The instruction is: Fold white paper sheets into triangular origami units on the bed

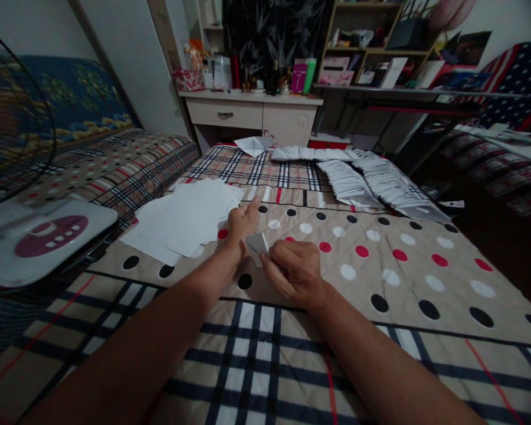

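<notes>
In the middle of the head view, my right hand is closed, its thumb and fingers pinching a small folded white paper. My left hand is just beyond and left of that paper, its fingers stretched forward above the bedspread. Whether its palm touches the paper I cannot tell. Left of my left hand lies a loose, overlapping pile of flat white paper sheets. Farther off to the right, several folded white papers stand packed in rows, with a shorter row beside them.
A plaid and dotted bedspread spreads under everything. One lone white sheet lies at its far edge, before a cream dresser. A fan with a white base stands at the left. Shelves and a desk are at the back right.
</notes>
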Available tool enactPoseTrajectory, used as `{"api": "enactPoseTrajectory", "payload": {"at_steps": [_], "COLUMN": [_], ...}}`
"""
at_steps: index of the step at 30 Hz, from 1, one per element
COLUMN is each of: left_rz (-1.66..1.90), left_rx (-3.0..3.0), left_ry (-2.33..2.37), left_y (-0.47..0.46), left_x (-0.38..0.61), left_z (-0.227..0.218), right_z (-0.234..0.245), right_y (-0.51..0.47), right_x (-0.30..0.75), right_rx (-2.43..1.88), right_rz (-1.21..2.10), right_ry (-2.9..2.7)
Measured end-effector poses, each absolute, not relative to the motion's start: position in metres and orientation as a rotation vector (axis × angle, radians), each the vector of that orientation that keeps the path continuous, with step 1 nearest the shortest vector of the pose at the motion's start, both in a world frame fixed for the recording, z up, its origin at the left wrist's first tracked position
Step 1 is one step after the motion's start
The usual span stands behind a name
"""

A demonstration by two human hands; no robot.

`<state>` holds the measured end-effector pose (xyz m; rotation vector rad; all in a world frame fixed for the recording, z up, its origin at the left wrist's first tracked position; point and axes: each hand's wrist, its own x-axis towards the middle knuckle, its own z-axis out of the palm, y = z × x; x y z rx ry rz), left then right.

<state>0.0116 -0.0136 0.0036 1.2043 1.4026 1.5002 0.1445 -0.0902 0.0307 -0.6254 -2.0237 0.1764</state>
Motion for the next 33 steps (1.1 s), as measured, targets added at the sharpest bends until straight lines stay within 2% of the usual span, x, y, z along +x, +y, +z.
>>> {"api": "enactPoseTrajectory", "payload": {"at_steps": [5, 8, 19, 24, 27, 33], "left_rz": [1.386, 1.225, 1.211, 1.392, 1.471, 1.360], "left_rx": [1.277, 1.444, 1.472, 1.551, 1.533, 1.400], "left_ry": [1.153, 0.943, 1.067, 1.176, 1.130, 0.984], "left_y": [-0.026, -0.033, -0.037, -0.032, -0.027, -0.023], "left_x": [0.016, 0.024, 0.021, 0.017, 0.016, 0.017], "left_z": [0.009, 0.012, 0.009, 0.010, 0.011, 0.011], "right_z": [0.023, 0.018, 0.011, 0.010, 0.009, 0.008], "right_y": [-0.076, -0.065, -0.056, -0.055, -0.054, -0.052], "right_x": [0.149, 0.154, 0.156, 0.157, 0.157, 0.162], "right_rx": [-1.031, -1.065, -0.938, -0.981, -1.026, -1.060], "right_rz": [0.480, 0.638, 1.037, 1.167, 1.206, 1.257], "right_ry": [-1.437, -1.235, -1.293, -1.323, -1.310, -1.185]}}
